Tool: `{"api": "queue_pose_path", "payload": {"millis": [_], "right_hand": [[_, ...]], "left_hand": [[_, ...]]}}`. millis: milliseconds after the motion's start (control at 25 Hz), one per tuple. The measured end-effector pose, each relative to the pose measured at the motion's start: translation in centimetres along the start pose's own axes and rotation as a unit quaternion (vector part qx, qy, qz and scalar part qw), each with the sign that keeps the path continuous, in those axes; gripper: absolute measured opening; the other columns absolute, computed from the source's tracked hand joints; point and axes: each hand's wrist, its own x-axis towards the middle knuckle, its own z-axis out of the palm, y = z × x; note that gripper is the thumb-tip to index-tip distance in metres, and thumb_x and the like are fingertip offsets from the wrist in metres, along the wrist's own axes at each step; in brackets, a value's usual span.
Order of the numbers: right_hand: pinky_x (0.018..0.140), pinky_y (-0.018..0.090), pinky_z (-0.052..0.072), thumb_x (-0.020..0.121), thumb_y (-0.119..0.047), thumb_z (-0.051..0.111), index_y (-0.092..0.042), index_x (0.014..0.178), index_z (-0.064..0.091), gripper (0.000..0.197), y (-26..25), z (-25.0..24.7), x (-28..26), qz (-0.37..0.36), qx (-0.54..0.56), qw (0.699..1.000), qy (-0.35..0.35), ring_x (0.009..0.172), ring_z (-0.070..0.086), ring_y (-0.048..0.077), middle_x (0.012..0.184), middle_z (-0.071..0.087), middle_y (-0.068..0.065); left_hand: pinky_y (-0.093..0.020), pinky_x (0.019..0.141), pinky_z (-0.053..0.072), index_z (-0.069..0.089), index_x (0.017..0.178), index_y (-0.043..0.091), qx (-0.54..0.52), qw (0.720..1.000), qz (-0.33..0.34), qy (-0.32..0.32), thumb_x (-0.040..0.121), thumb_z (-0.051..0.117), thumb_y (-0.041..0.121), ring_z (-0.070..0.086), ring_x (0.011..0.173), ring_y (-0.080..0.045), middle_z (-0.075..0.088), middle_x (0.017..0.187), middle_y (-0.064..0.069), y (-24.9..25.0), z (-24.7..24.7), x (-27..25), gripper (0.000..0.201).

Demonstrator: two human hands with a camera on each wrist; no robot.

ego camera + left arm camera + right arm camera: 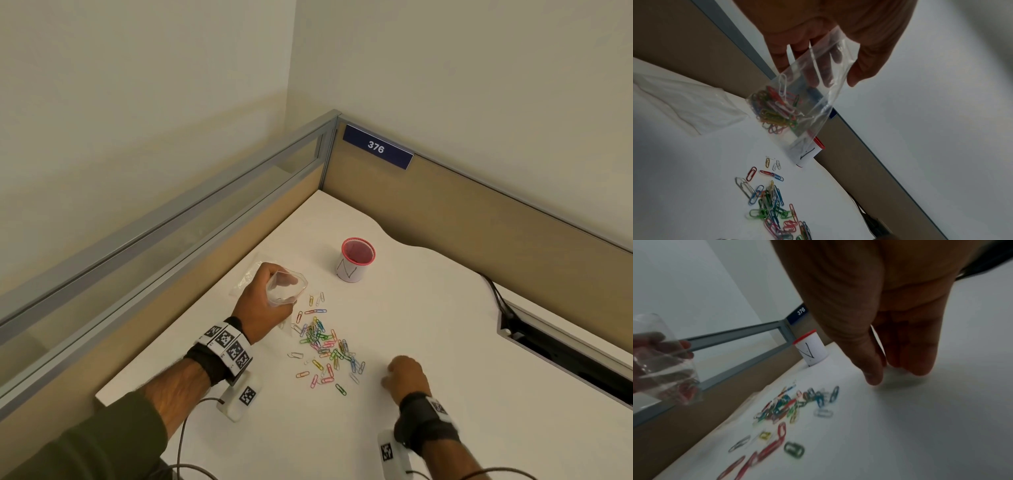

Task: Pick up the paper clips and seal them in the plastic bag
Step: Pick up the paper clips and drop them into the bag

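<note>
My left hand (274, 291) grips a small clear plastic bag (287, 287) by its open mouth, lifted above the white table (445, 325). In the left wrist view the bag (818, 113) hangs from my fingers (781, 53), with several coloured clips (774, 108) at its bottom. A loose pile of coloured paper clips (325, 342) lies on the table between my hands and also shows under the bag (772, 204). My right hand (394, 373) hovers just right of the pile (789, 404). Its fingers (920, 363) point down near the table, and I see nothing in them.
A white cup with a red rim and an "N" on it (356, 260) stands behind the pile. More clear plastic bags (684, 100) lie flat at the left. Partition walls close the back and left, and a cable slot (565, 353) opens at the right.
</note>
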Motion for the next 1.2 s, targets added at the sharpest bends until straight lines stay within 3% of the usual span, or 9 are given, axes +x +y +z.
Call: {"api": "queue_pose_path", "payload": {"millis": [160,280,360,480,600,720,800,1040,1200], "right_hand": [[0.091,0.029,0.05,0.09,-0.024,0.059,-0.009,0.11,0.063,0.025,-2.6,2.0,-0.7,-0.017,0.032,0.999,0.014,0.104,0.061,0.025,0.116,0.062,0.009],[0.088,0.028,0.053,0.094,-0.024,0.054,-0.01,0.106,0.068,0.023,-6.3,2.1,-0.6,-0.089,0.043,0.995,0.01,0.098,0.064,0.023,0.111,0.065,0.009],[0.09,0.028,0.05,0.094,-0.025,0.055,-0.015,0.112,0.066,0.024,-7.5,1.9,-1.1,-0.14,0.041,0.989,0.009,0.102,0.062,0.022,0.114,0.062,0.006],[0.09,0.027,0.051,0.094,-0.026,0.055,-0.018,0.112,0.063,0.021,-7.0,2.5,-2.4,-0.191,-0.009,0.981,-0.005,0.101,0.061,0.02,0.114,0.062,0.003],[0.095,0.029,0.05,0.095,-0.022,0.053,-0.014,0.113,0.064,0.023,-6.1,3.7,-3.6,-0.212,-0.07,0.971,-0.085,0.105,0.062,0.022,0.117,0.065,0.005],[0.098,0.028,0.047,0.096,-0.021,0.052,-0.013,0.114,0.063,0.023,-6.6,3.5,-2.9,-0.212,-0.034,0.974,-0.065,0.109,0.06,0.023,0.121,0.063,0.007],[0.1,0.029,0.046,0.095,-0.019,0.052,-0.013,0.114,0.064,0.023,-7.7,3.0,-2.4,-0.203,-0.006,0.978,-0.044,0.11,0.06,0.023,0.121,0.062,0.007],[0.098,0.03,0.048,0.092,-0.009,0.051,-0.01,0.111,0.07,0.027,-12.2,5.3,-5.0,-0.261,0.04,0.952,-0.156,0.108,0.061,0.023,0.118,0.067,0.007],[0.099,0.031,0.047,0.094,-0.008,0.048,-0.006,0.112,0.068,0.027,-13.4,5.2,-3.2,-0.192,0.076,0.976,-0.073,0.108,0.06,0.026,0.117,0.064,0.01]], "left_hand": [[-0.045,0.101,0.056,0.052,0.115,0.021,-0.018,1.0,-0.011,-0.014,0.077,0.083,0.013,0.062,0.119,-0.012,0.067,0.118,0.001,-0.4,-0.2,-0.7,0.05],[-0.05,0.1,0.055,0.053,0.111,0.029,-0.028,0.999,-0.014,-0.021,0.068,0.083,0.036,0.062,0.121,-0.016,0.067,0.119,0.0,0.1,-0.2,-1.2,0.054],[-0.05,0.1,0.055,0.053,0.109,0.034,-0.023,0.999,-0.013,-0.02,0.065,0.082,0.041,0.061,0.122,-0.016,0.066,0.12,0.0,0.4,-0.3,-1.3,0.053],[-0.051,0.101,0.055,0.053,0.109,0.032,-0.017,1.0,-0.007,-0.006,0.07,0.083,0.031,0.062,0.121,-0.015,0.067,0.119,0.0,0.6,-0.5,-1.3,0.049],[-0.05,0.103,0.053,0.053,0.112,0.025,-0.008,1.0,-0.007,0.003,0.076,0.083,0.015,0.062,0.12,-0.012,0.068,0.118,0.002,0.5,-0.6,-1.3,0.048],[-0.049,0.101,0.055,0.053,0.108,0.034,-0.016,1.0,-0.01,-0.005,0.068,0.082,0.036,0.062,0.12,-0.013,0.067,0.119,0.001,0.8,-0.6,-1.5,0.05],[-0.049,0.101,0.055,0.052,0.106,0.039,-0.012,1.0,-0.011,-0.008,0.066,0.079,0.04,0.062,0.121,-0.014,0.067,0.119,0.001,0.8,-0.6,-1.6,0.049],[-0.051,0.1,0.055,0.053,0.109,0.035,-0.01,1.0,-0.013,0.002,0.066,0.081,0.04,0.062,0.12,-0.013,0.068,0.118,0.004,0.5,-0.9,-1.1,0.051],[-0.051,0.101,0.054,0.053,0.11,0.033,-0.008,1.0,-0.011,0.008,0.07,0.078,0.029,0.063,0.12,-0.011,0.069,0.115,0.007,0.3,-1.0,-1.0,0.048]]}}
